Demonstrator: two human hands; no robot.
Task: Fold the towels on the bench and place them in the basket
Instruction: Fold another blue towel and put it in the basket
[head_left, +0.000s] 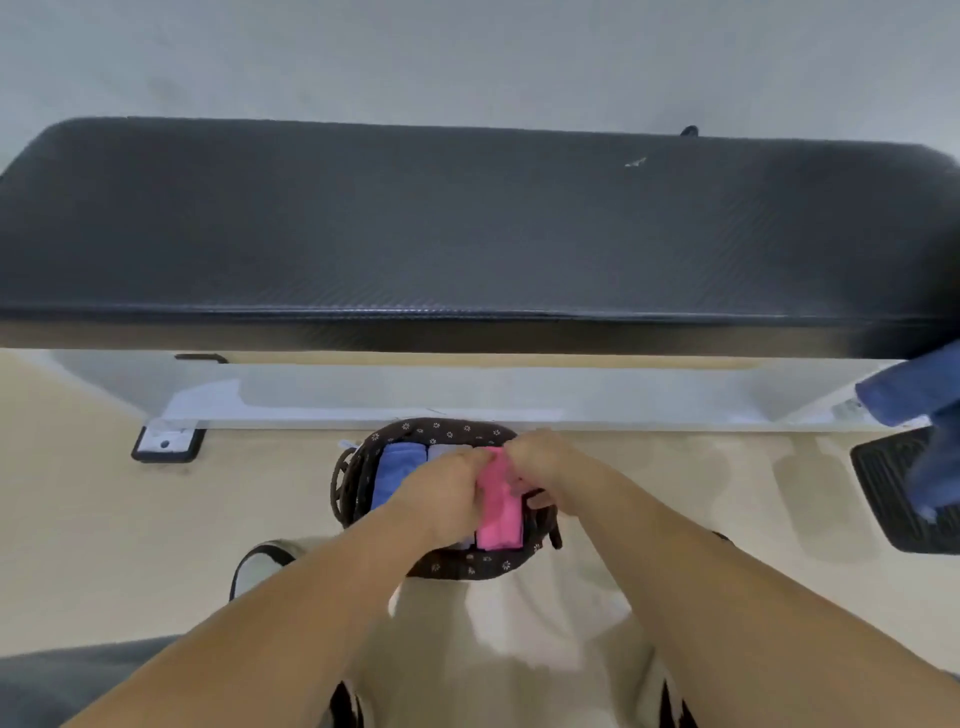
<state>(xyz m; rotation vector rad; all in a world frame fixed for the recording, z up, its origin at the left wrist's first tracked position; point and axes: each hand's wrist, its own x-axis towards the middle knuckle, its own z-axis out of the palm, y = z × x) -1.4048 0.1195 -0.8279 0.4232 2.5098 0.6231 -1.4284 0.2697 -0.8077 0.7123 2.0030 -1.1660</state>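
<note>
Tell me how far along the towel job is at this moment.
Done: a folded blue towel and a pale towel lie in the basket. In hand: the left hand and right hand grip the pink towel, setting it in. Left: a blue cloth at the bench's right end, possibly one more towel.

Basket (447, 566) interior partly hidden; blurred blue cloth (914, 395) half beyond right edge

Basket (452, 564) on floor (78, 519) in frt of bench (467, 223) — towels (395, 467) inside it.
</note>
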